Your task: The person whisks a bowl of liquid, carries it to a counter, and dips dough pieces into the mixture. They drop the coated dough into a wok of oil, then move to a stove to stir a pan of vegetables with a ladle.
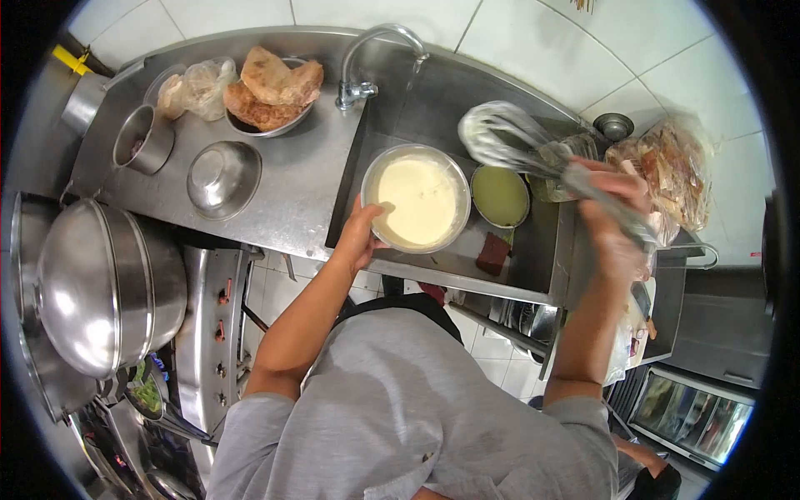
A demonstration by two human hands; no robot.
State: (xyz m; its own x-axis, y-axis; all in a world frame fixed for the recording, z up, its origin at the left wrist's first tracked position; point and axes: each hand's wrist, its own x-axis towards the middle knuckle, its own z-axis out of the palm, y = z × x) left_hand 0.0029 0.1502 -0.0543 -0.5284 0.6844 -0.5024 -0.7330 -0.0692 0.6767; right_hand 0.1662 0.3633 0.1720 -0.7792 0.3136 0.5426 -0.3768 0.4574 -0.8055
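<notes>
On the far left of the counter stands a big lidded pot [92, 283], then a steel cup [143, 137], an upturned steel bowl [222, 177] and a dish of fried pieces [271, 87] beside the tap [367, 58].

In the sink [433, 100], my left hand [360, 233] clasps the near rim of the batter bowl [417, 200], thumb hooked over the edge and fingers pressed against the wall. The bowl sits at the basin's front left, with 1 small bowl of greenish liquid [500, 196] touching its right side.

Further right, my right hand [612, 212] is wrapped tight around the handle of the whisk [508, 137], which is lifted clear of the batter and hangs over the basin, its wires coated white and blurred. A bag of food [667, 167] lies beyond on the right.

The batter looks pale, smooth and lump-free, so I judge the whisking largely done. The whisk is not yet rinsed, and the batter has not left its bowl.
</notes>
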